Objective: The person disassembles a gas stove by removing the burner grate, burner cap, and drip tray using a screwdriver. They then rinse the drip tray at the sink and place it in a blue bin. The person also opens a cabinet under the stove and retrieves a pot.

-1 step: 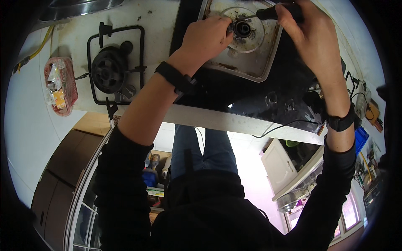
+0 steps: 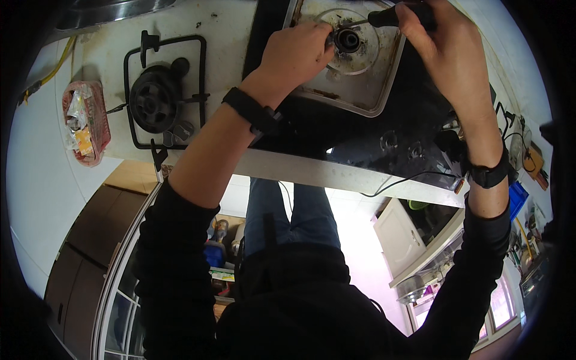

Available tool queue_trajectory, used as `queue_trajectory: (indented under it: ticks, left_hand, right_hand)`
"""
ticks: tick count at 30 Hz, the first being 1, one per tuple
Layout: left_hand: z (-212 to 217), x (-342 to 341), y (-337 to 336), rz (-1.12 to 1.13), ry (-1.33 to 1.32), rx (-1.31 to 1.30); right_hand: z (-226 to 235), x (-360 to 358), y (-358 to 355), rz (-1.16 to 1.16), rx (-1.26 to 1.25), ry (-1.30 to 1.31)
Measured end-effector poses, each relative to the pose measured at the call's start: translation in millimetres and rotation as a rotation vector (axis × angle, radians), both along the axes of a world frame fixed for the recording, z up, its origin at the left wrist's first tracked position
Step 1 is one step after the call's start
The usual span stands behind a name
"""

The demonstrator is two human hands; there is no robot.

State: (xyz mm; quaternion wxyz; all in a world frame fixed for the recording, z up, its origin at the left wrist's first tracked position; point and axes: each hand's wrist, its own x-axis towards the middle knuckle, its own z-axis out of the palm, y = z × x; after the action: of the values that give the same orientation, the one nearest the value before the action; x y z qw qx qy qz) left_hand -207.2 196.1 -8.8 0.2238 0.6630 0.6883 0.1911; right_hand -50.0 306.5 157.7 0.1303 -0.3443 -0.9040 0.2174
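Observation:
My right hand (image 2: 456, 54) is wrapped round the black handle of a screwdriver (image 2: 383, 18). Its metal shaft points left into a stained metal burner tray (image 2: 384, 99) set in the black glass cooktop (image 2: 336, 135). A dark round burner seat (image 2: 348, 41) sits in the middle of the tray, on a worn pale disc. Just left of the seat is my left hand (image 2: 299, 55), its fingers curled and pressed together at a small dark part. What they pinch is mostly hidden behind the fingers. The shaft's tip lies close to those fingertips.
On the counter at left lie a black pan support (image 2: 204, 66) and a black burner head (image 2: 155, 99). A pink basket (image 2: 103, 123) with packets stands further left. A black cable (image 2: 408, 179) crosses the front edge at right. A metal basin (image 2: 108, 13) is at the far left.

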Motion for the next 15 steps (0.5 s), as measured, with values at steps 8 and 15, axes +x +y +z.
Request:
queue_trajectory:
  ticks: [8,15]
  left_hand:
    - [-3.7,-7.2,-5.5,0.026,-0.042,0.089]
    - [-5.7,-16.5,-0.4,0.038,-0.091,0.184]
  right_hand:
    - [10.0,-7.2,5.0,-0.032,0.162,-0.163]
    - [-6.3,-16.3,14.6,-0.051,0.279,-0.098]
